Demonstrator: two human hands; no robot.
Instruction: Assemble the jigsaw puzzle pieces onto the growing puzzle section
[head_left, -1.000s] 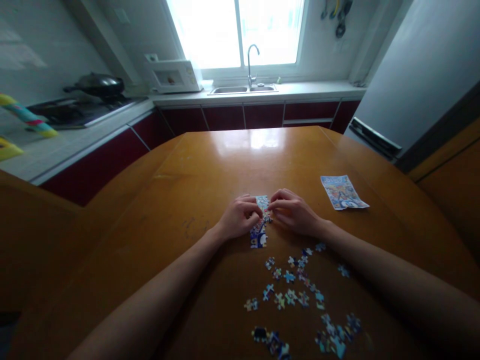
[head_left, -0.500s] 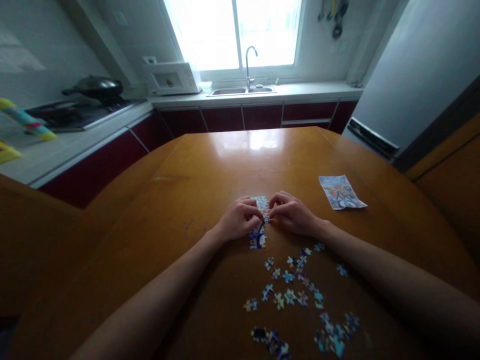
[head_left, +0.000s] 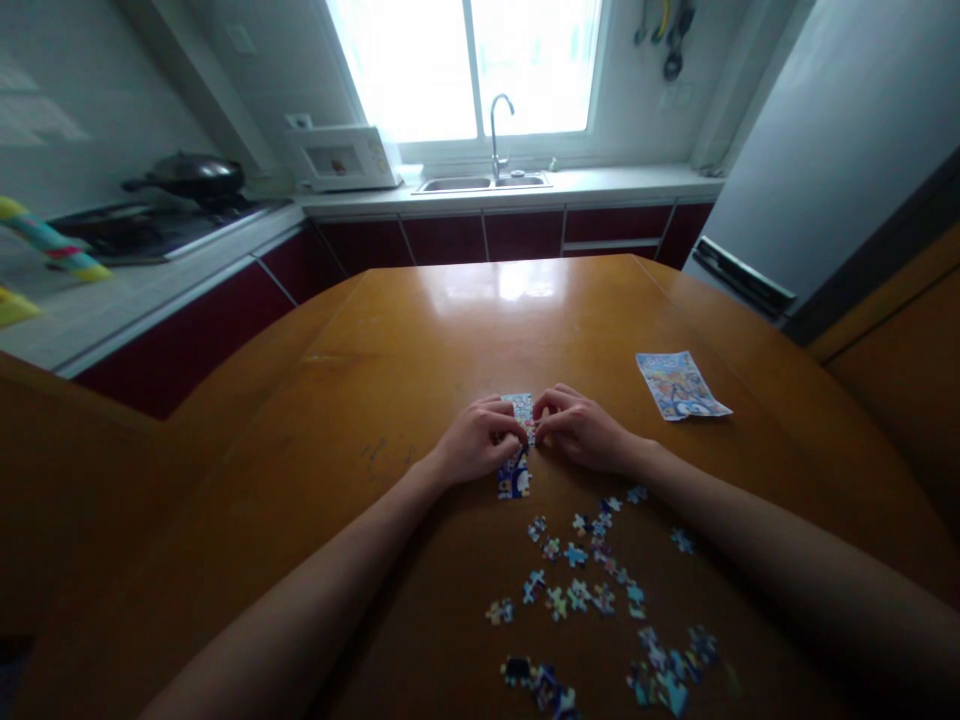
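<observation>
A partly joined jigsaw puzzle [head_left: 514,480], a narrow upright strip with blue and white patches, lies flat on the wooden table. My left hand [head_left: 481,437] rests over its left side, fingers curled and the tips pressed on the strip. At the strip's right edge, my right hand [head_left: 577,428] is closed, thumb and fingertips pinched on a puzzle piece that they mostly hide. Loose puzzle pieces [head_left: 578,595] lie scattered nearer to me, below and between my forearms; several sit in clumps close to the bottom of the view.
A creased printed picture sheet [head_left: 682,386] lies to the right on the wooden table [head_left: 420,330]. Beyond the table run a counter with a sink [head_left: 457,184], a white microwave [head_left: 345,157] and a wok [head_left: 187,175] on the stove. A fridge [head_left: 832,150] stands at right.
My right hand's fingertips have shifted very slightly left, closer against the strip's edge. The left hand and the loose pieces stay where they were.
</observation>
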